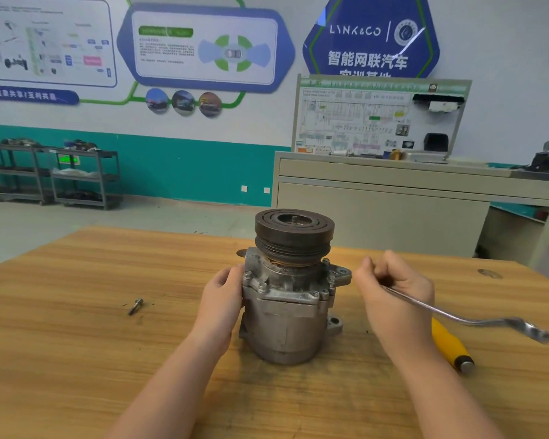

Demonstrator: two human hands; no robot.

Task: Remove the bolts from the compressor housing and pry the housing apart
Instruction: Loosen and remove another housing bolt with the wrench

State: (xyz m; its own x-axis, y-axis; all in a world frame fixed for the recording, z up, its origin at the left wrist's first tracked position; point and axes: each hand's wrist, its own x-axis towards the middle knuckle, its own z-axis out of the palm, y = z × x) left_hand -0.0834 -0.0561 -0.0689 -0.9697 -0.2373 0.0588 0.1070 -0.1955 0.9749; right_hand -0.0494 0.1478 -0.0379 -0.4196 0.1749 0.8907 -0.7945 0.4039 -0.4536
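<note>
Workshop walls in white and teal stand behind a light wooden table (76, 327), with grey metal shelving (54, 175) at the far left and a beige training bench (393, 198) carrying a wiring-diagram board (355, 122).

On the table, near its middle, the grey cast-aluminium compressor housing (286, 315) stands upright with its dark grooved pulley (293, 236) on top. The left hand (222, 299) is curled against the housing's left side, steadying it. The right hand (393, 293) is closed around one end of a silver offset ring wrench (463, 318), whose other end hangs out to the right, off any bolt. Several flange bolts (262, 286) are seated around the joint; one removed dark bolt (136, 305) lies well apart to the left. A yellow-handled tool (450, 346) lies just behind the right wrist.

Risks, as I judge them: the tall housing may tip or twist under wrench torque, since only one hand braces it; a wrench seated poorly could slip and round a bolt head or bark knuckles on the flange; the loose bolt could roll off.

Readable writing: "LYNK&CO" on the blue wall sign (371, 36), with "智能网联汽车" beneath. Other text is too blurred.
</note>
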